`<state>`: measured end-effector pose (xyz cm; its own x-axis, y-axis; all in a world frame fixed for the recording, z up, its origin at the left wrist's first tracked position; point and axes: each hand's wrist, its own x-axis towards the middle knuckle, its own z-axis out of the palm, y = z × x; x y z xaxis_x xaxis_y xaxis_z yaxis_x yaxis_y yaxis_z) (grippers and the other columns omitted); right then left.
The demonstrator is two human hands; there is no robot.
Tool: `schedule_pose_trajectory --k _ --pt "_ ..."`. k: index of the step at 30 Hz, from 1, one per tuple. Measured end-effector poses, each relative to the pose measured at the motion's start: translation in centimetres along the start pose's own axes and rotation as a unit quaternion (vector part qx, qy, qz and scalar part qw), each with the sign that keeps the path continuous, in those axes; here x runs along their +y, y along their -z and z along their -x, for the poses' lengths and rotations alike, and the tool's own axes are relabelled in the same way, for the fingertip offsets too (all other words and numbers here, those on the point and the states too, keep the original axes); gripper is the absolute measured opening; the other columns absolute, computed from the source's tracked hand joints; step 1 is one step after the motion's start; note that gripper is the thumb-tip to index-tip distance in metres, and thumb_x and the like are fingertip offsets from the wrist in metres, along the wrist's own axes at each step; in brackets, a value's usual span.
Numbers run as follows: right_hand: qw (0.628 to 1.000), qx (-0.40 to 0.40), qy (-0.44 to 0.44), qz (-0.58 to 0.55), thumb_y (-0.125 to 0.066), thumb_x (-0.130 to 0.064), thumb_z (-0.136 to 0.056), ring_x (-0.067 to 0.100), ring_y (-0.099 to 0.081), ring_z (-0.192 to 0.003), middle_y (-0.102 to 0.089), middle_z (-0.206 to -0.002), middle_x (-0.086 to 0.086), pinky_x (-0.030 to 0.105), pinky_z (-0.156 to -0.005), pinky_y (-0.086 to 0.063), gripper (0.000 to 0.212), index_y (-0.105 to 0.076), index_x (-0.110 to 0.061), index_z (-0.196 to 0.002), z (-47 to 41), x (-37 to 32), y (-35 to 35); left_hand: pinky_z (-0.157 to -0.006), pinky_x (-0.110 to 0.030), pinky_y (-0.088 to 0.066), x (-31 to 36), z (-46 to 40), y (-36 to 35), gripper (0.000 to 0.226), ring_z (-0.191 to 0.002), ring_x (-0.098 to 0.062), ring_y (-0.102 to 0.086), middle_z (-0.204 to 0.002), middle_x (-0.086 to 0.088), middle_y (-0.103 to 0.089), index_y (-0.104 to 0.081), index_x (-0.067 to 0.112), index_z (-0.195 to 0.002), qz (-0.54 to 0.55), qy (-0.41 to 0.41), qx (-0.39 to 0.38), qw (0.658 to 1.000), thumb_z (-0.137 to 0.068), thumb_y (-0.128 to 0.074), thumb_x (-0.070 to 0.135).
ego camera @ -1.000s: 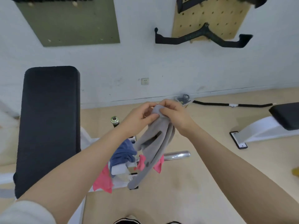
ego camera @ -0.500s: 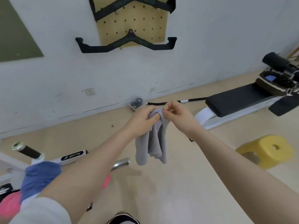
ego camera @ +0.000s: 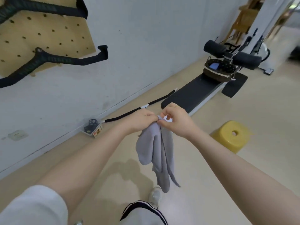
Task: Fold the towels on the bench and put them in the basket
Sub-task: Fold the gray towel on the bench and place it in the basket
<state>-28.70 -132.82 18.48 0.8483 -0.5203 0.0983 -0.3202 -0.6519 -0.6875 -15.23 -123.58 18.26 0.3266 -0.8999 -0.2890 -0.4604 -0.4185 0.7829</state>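
Within 1 s view swung from towel bench toward basket point(ego camera: 217, 71) on far bench point(ego camera: 194, 93). Left hand point(ego camera: 142, 120) and right hand point(ego camera: 176, 121) both pinched grey towel point(ego camera: 155, 153) top, bunched, hanging mid-air. Likely carrying stage; basket well apart.

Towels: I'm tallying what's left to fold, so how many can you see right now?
2: a grey towel hanging from both hands, and something blue, probably a towel, in the basket on the far bench. Others may be out of frame.

Grey towel point(ego camera: 158, 153) bunched, hanging in folds; dark woven basket point(ego camera: 217, 71) on the black bench point(ego camera: 193, 95) beyond.
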Motion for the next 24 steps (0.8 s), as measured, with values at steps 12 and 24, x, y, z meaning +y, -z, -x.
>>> schedule_pose_trajectory --k 12,24 --pt "0.992 0.068 -0.099 0.032 -0.055 -0.018 -0.077 0.022 -0.054 -0.078 -0.052 -0.081 -0.005 0.037 -0.065 -0.047 0.006 -0.049 -0.019 -0.077 -14.1 15.3 10.8 -0.041 -0.017 -0.018 9.7 -21.9 -2.2 0.037 -0.038 -0.004 -0.024 -0.051 0.008 -0.024 -0.031 0.018 -0.057 -0.007 -0.046 0.035 0.998 -0.092 -0.042 0.011" --pt "0.989 0.073 -0.128 -0.013 -0.042 -0.009 -0.082 0.021 -0.049 -0.068 -0.050 -0.068 -0.005 0.034 -0.059 -0.041 0.020 -0.045 -0.023 -0.068 -26.6 33.5 24.4 -0.054 -0.026 -0.024 20.1 -41.5 -8.8 0.029 -0.058 -0.012 -0.032 -0.059 0.000 -0.033 -0.048 0.012 -0.060 0.230 0.013 0.125 0.965 -0.089 -0.046 0.014"
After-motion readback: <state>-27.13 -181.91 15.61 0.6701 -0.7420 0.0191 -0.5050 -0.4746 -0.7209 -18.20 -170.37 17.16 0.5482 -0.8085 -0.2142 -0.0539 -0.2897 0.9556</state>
